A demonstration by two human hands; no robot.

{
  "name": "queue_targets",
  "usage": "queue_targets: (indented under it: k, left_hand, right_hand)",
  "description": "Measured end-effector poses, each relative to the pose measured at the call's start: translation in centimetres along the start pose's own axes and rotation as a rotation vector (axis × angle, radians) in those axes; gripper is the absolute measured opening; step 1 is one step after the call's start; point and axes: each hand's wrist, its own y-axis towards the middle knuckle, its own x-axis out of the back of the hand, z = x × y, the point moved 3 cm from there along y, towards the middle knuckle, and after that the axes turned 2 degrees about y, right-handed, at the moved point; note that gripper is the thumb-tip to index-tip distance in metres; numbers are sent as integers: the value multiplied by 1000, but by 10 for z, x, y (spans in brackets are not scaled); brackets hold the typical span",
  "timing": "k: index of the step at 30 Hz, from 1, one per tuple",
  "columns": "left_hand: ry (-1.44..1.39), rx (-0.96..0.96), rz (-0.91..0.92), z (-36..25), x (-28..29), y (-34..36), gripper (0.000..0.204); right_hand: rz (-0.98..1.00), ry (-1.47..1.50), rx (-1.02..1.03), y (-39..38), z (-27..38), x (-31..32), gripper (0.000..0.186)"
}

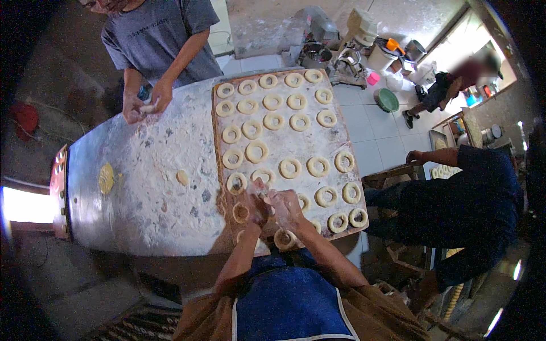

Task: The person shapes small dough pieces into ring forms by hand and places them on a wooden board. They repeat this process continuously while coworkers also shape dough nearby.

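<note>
My left hand [257, 206] and my right hand [286, 208] meet above the near part of a floured wooden board [267, 149]. The fingers of both are closed around a small pale piece of dough, mostly hidden between them. Rows of raw dough rings [290, 168] lie on the board. One ring [263, 177] sits just beyond my fingers, and another ring [240, 212] lies by my left wrist. My forearms cover parts of the nearest rings.
Left of the board, the floured metal table [145, 170] holds a dough lump [182, 178] and a yellowish dough patch [106, 178]. Across it, a person in a grey shirt [165, 42] handles dough. Another person in dark clothes [460, 210] stands at right. Mixers [348, 59] stand behind.
</note>
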Motion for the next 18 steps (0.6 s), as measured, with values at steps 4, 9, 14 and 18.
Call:
queue_targets:
  k: [4, 9, 14, 18]
  left_hand:
    - [275, -154, -18, -6, -17, 0, 57]
    - [-34, -166, 227, 25, -17, 23, 51]
    - [535, -208, 21, -3, -48, 10, 52]
    - [654, -328, -51, -36, -80, -3, 45]
  right_hand:
    - [-25, -36, -104, 2, -2, 23, 57]
    - [-72, 162, 148, 5, 11, 33, 62]
    - [-17, 71, -50, 8, 5, 53, 64]
    - [-42, 167, -59, 11, -9, 55, 63]
